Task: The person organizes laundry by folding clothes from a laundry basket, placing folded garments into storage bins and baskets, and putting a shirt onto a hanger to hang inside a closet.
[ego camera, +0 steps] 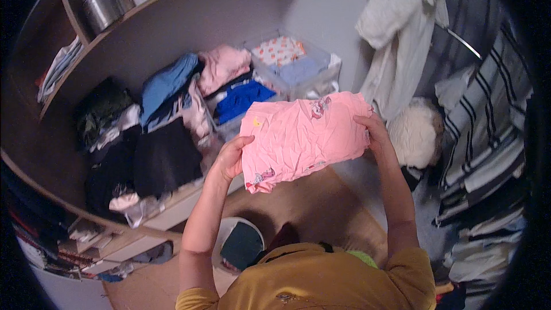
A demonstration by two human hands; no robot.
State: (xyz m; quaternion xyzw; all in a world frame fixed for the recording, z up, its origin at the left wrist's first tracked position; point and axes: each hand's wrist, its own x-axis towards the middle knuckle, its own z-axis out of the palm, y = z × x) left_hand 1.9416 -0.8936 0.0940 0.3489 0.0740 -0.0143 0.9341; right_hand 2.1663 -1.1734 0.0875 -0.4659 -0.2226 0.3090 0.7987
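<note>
A folded pink garment (301, 137) with small printed figures is stretched out between my two hands, held up in front of me. My left hand (234, 157) grips its left edge, thumb on top and the fingers hidden underneath. At the right edge my right hand (373, 131) pinches the cloth, thumb over the front. Creases run across the fabric. Just beyond it, a clear plastic bin (297, 84) holds folded clothes, among them a white piece with an orange-red print (279, 51). A bright blue garment (245, 100) lies beside that bin.
Piles of clothes cover the shelf at left, including a black garment (168, 155), blue denim-like cloth (170, 84) and a pink bundle (224, 66). A metal canister (101, 5) stands on the upper shelf. Hanging clothes (478, 125) line the right side. A round white container (259, 226) sits below.
</note>
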